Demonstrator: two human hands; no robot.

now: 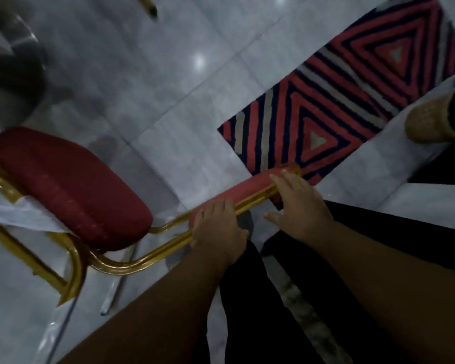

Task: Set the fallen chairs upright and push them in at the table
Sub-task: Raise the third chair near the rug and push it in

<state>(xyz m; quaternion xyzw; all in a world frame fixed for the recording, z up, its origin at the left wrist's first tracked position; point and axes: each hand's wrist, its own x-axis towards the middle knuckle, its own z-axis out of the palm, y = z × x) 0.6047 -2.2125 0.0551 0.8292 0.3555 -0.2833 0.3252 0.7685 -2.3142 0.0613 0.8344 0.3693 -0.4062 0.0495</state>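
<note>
A chair with a dark red padded seat (71,190) and a gold metal frame (131,264) stands just in front of me, seen from above. Its red backrest top (250,187) runs between my hands. My left hand (218,229) grips the backrest's left end at the gold rail. My right hand (297,206) lies over the right end, fingers curled on the rail. The seat's far end meets a glass table edge (0,119) at the left. A white cloth (24,214) hangs by the seat's near side.
A red, navy and beige patterned rug (352,101) lies on the pale marble floor (168,74) to the right. A woven basket (431,119) sits at the far right. Another gold chair leg tip (148,6) shows at the top. My dark trousers (273,298) fill the bottom.
</note>
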